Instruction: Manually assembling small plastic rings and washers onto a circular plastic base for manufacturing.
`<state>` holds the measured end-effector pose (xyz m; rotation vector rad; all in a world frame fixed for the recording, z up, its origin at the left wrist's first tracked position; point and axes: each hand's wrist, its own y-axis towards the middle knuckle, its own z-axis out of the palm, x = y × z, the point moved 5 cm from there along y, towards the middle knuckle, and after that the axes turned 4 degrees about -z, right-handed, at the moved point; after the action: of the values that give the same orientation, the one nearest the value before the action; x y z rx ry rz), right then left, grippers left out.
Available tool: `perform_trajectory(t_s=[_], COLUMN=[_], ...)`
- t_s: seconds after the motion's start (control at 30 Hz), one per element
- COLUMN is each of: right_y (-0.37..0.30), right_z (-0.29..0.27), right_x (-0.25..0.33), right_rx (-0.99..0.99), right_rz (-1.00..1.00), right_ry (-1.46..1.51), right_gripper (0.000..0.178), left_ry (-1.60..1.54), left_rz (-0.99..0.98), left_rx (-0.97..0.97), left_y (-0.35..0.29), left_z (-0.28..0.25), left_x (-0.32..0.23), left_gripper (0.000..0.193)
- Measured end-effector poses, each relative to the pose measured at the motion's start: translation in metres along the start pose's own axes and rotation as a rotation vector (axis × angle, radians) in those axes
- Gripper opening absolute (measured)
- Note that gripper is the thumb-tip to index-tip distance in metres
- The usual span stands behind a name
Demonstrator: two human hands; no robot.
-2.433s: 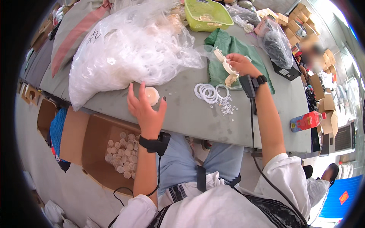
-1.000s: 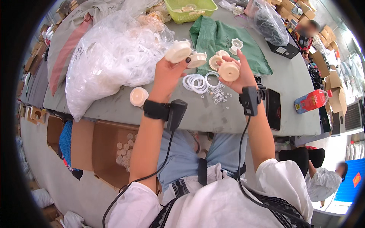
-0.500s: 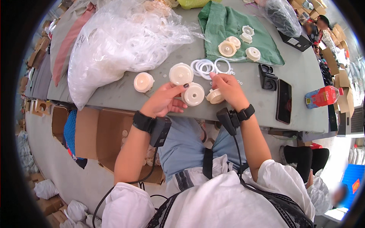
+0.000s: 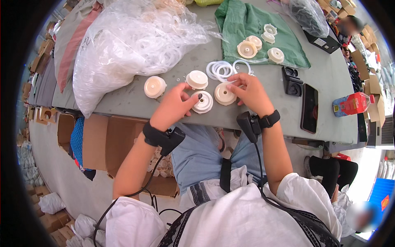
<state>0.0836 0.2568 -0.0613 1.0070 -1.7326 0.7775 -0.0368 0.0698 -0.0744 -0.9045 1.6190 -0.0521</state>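
My left hand (image 4: pixel 173 106) is at the table's near side with its fingers apart. Its thumb tip rests on the top of a cream round plastic cap (image 4: pixel 204 106). Just beyond its fingers sits another cream cap (image 4: pixel 197 79). My right hand (image 4: pixel 254 95) has its thumb and fingers at the right rim of a third cap (image 4: pixel 223 94), which faces up with a small central hole. The undersides of its fingers are partly hidden. Beyond that hand lie several translucent white rings (image 4: pixel 219 71). A further cap (image 4: pixel 154 87) stands to the left of my left hand.
A large clear bag of rings (image 4: pixel 123 57) fills the back left. More caps lie on a green cloth (image 4: pixel 279 37). Right of my right hand are a black case (image 4: pixel 291 81), a phone (image 4: pixel 309 108) and a red-labelled bottle (image 4: pixel 353 104). An open carton (image 4: pixel 96 144) stands below the table edge.
The right hand's cap has moved up and left and turned face up. The near left cap has shifted left, and the far one has tilted. My left fingers have opened somewhat.
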Motion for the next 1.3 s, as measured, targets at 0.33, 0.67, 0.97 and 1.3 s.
perform_trajectory(t_s=[0.33,0.67,0.97,1.3], right_y=[-0.005,-0.023,-0.007,0.057], right_z=[-0.008,0.017,-0.048,-0.155], right_x=[0.007,0.017,0.009,-0.025], right_rx=[-0.131,0.122,-0.246,-0.86], right_rz=[-0.141,-0.438,-0.485,-0.375], right_ry=[-0.23,-0.518,-0.444,-0.733], right_gripper=[0.021,0.057,0.059,0.056], left_ry=[0.687,0.649,0.489,0.256], left_rz=[0.616,0.73,0.742,0.871], left_rx=[-0.678,-0.62,-0.662,-0.535], left_y=[-0.024,-0.017,-0.029,-0.005], left_z=[0.008,0.02,0.016,0.019], left_x=[-0.016,-0.006,-0.008,-0.085], left_gripper=[0.053,0.065,0.055,0.055])
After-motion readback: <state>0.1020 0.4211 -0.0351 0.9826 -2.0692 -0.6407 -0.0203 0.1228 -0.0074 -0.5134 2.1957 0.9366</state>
